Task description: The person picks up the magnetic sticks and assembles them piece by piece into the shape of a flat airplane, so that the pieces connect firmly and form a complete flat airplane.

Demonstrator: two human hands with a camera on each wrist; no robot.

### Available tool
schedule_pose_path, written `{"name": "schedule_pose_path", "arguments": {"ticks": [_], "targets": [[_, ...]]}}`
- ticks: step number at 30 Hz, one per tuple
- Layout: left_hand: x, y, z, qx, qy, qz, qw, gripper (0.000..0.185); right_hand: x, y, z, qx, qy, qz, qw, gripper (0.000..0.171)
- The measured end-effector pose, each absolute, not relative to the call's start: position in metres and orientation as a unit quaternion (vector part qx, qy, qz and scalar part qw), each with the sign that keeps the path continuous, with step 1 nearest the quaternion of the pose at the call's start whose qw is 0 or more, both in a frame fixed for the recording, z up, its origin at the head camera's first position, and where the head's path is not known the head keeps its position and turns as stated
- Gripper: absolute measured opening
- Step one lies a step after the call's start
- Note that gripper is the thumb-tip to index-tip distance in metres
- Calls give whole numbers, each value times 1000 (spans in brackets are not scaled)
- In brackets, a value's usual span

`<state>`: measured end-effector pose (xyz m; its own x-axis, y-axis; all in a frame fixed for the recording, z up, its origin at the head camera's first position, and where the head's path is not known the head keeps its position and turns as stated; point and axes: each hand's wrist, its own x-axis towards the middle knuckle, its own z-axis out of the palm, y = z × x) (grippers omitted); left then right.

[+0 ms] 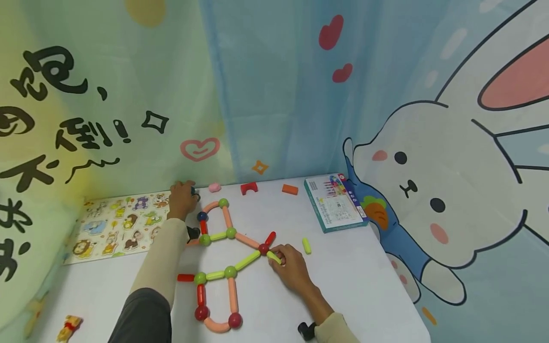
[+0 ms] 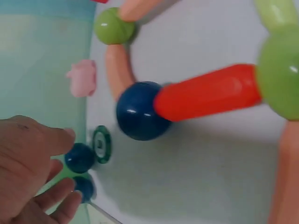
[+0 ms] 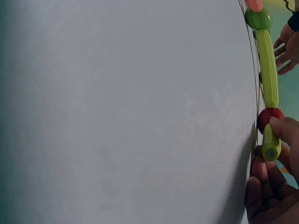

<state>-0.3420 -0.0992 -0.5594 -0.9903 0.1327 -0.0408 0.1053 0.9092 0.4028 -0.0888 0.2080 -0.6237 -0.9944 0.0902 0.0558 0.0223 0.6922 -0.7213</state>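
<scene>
My right hand pinches a short yellow-green magnetic stick between thumb and fingers, its inner end against a red ball. That ball joins a short red stick, a salmon stick and a long yellow-green stick. They belong to a flat figure of sticks and balls with two loops. At the table's back edge, my left hand reaches with loosely bent fingers to two loose blue balls, one by the thumb and another by the fingertips. A green-rimmed disc lies beside them.
A sheet of animal stickers lies under the left forearm. Along the back edge are a pink pig-like piece, a red arch and an orange block. A box and a loose yellow-green stick lie to the right.
</scene>
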Motion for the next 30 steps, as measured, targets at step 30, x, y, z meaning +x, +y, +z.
{"name": "schedule_pose_path", "arguments": {"ticks": [30], "targets": [[-336, -104, -554, 4, 981, 187, 59, 50, -85, 208, -622, -38, -917, 395, 42, 27]]}}
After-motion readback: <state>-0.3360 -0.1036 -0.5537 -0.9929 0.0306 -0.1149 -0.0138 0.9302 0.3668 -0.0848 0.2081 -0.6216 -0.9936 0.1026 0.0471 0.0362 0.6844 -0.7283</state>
